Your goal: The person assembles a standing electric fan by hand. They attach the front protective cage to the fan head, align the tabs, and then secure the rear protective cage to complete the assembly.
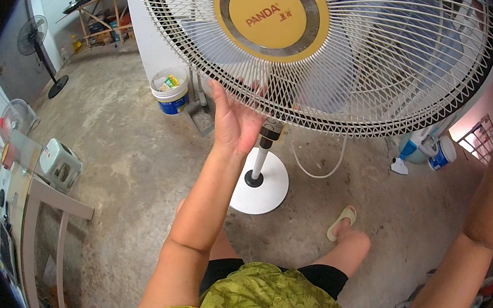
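A standing fan with a round wire guard (376, 116) fills the top of the view; pale translucent blades (327, 72) show behind the wires. The yellow centre badge (267, 12) has a grey ring. My left hand (239, 120) is palm up at the guard's lower rim, fingers behind the wires and thumb to the left, holding it from below. At the upper right my right hand (490, 20) grips the rim, partly hidden by the wires and the view's edge. The fan's pole (261, 155) stands upright on a round white base (273, 187).
A white bucket (171, 95) and a dustpan (200, 119) stand behind left. A white cord (325, 177) loops on the floor. Left are a table (44, 193), a white stool (60, 161) and a black fan (43, 57). My sandalled foot (342, 224) is near the base.
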The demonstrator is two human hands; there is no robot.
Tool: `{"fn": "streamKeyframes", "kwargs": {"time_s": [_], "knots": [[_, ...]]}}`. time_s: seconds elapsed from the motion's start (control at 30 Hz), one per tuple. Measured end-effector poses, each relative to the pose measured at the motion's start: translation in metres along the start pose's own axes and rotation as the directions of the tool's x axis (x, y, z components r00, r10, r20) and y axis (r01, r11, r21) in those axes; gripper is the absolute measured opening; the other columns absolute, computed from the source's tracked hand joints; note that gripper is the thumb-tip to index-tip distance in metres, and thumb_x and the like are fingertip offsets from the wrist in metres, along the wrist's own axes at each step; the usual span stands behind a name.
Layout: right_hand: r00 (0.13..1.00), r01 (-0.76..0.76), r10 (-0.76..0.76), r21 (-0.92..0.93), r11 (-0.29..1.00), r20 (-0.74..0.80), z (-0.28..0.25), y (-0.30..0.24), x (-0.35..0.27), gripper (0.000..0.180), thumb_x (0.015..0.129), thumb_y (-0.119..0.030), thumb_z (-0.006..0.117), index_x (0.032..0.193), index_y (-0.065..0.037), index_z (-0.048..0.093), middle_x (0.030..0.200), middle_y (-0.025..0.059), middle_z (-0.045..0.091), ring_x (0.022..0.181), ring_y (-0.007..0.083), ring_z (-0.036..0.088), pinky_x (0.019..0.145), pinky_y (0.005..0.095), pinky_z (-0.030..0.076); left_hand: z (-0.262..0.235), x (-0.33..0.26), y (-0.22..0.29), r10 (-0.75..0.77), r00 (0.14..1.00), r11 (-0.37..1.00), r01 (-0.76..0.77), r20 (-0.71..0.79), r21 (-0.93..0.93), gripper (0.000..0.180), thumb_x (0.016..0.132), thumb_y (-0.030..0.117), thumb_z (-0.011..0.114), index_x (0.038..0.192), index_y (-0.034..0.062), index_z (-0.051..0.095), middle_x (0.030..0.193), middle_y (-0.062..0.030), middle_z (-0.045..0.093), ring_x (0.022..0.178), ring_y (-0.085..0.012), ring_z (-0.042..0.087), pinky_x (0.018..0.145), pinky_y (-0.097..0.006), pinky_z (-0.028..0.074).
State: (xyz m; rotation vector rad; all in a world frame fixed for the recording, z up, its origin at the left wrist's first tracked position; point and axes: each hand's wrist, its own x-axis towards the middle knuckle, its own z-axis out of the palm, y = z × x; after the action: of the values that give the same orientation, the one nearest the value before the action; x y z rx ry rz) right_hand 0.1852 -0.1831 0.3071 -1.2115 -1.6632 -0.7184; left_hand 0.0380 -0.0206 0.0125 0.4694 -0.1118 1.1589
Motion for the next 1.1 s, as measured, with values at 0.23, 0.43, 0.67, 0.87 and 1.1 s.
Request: {"fn": "streamKeyframes", "kwargs": {"time_s": [0.23,0.43,0.67,0.87,1.1], "knots": [[1.000,0.006,-0.005,-0.065,0.998,0.007,0.001,-0.005,-0.001,0.066,0.090,-0.058,0.046,0.105,0.004,0.060,0.074,0.0137,0.066,0.057,0.0130,0.065,0.051,0.0257,0.056,-0.006,-0.003,-0.003,-0.004,0.996,0.995,0.013,0.091,-0.095,0.079,0.082,0.066,0.050,0.137,0.0127,0.033,0.135,-0.0073,0.040,0.127,-0.0275,0.036,0.107,-0.050,0.029],[0.999,-0.006,0.006,-0.015,1.000,0.031,0.005,0.002,0.000,0.066,0.091,-0.057,0.044,0.106,0.005,0.059,0.076,0.0138,0.066,0.061,0.0138,0.066,0.055,0.0258,0.057,-0.007,-0.006,-0.005,0.045,0.994,0.999,-0.047,0.101,0.010,0.071,0.080,0.055,0.061,0.133,0.0155,0.037,0.133,-0.0079,0.042,0.129,-0.0275,0.035,0.110,-0.052,0.025],[0.999,0.027,-0.023,-0.084,0.996,0.041,0.000,0.020,0.001,0.073,0.089,-0.065,0.038,0.118,0.000,0.053,0.095,0.0168,0.062,0.085,0.0224,0.062,0.076,0.0331,0.049,-0.006,-0.012,-0.002,0.010,0.999,0.998,-0.013,0.053,0.061,0.080,0.078,0.057,0.062,0.139,0.0158,0.031,0.138,-0.0056,0.038,0.132,-0.0281,0.032,0.110,-0.055,0.023],[0.991,0.116,-0.129,-0.288,0.951,-0.030,-0.020,0.043,0.003,0.079,0.087,-0.071,0.034,0.123,-0.004,0.054,0.097,0.0179,0.065,0.093,0.0289,0.064,0.085,0.0398,0.047,-0.003,-0.011,-0.010,-0.016,0.989,0.998,0.006,0.145,0.068,0.089,0.076,0.061,0.060,0.144,0.0140,0.025,0.146,-0.0050,0.033,0.135,-0.0276,0.029,0.110,-0.054,0.024],[0.990,0.018,-0.040,-0.161,0.987,-0.132,-0.011,0.034,0.004,0.081,0.086,-0.074,0.028,0.117,-0.004,0.057,0.084,0.0130,0.066,0.083,0.0261,0.065,0.073,0.0327,0.049,0.005,-0.010,-0.007,0.026,0.990,0.997,-0.036,0.138,0.071,0.097,0.072,0.064,0.063,0.144,0.0128,0.023,0.147,-0.0055,0.031,0.135,-0.0272,0.029,0.110,-0.053,0.023]]}}
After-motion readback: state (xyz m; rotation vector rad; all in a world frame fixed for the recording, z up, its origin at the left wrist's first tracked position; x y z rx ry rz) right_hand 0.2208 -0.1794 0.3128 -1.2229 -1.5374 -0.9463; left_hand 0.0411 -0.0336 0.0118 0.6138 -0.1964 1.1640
